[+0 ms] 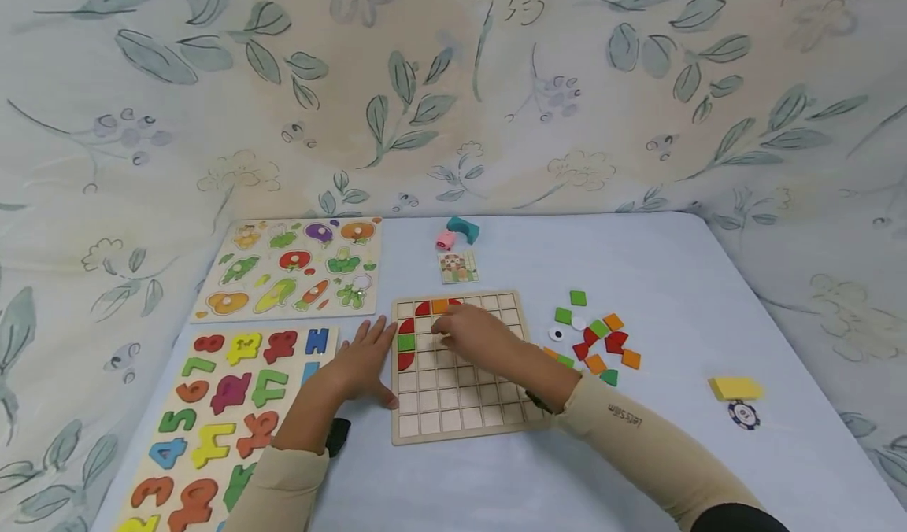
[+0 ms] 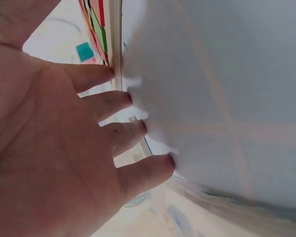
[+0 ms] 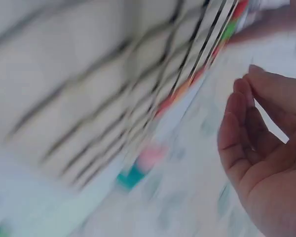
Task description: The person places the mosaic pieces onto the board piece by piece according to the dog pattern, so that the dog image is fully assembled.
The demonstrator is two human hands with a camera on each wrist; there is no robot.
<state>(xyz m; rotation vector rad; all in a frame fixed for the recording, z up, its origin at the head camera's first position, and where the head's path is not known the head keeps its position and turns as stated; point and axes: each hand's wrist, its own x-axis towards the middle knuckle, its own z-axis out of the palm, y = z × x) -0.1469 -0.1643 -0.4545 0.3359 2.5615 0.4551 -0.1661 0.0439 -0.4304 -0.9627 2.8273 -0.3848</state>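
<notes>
A wooden grid board (image 1: 453, 435) lies in the middle of the table. In its left column a green square (image 1: 406, 342) sits between two red pieces; along its far row an orange square (image 1: 439, 306) also lies between two red pieces. My right hand (image 1: 478, 339) is above the far part of the board. In the right wrist view its fingers curl toward the thumb (image 3: 271, 84), tips close together, and no piece shows between them. My left hand (image 1: 361, 363), fingers spread, rests on the table along the board's left edge; the left wrist view shows its fingers (image 2: 143, 173) extended.
Loose colored pieces (image 1: 594, 364) lie right of the board. At left are a vegetable puzzle (image 1: 326, 276) and a number puzzle (image 1: 180, 394). A picture card (image 1: 458, 267), pink figure (image 1: 446, 240) and teal piece (image 1: 464, 229) lie beyond; a yellow block (image 1: 737, 389) and round chip (image 1: 744, 415) lie far right.
</notes>
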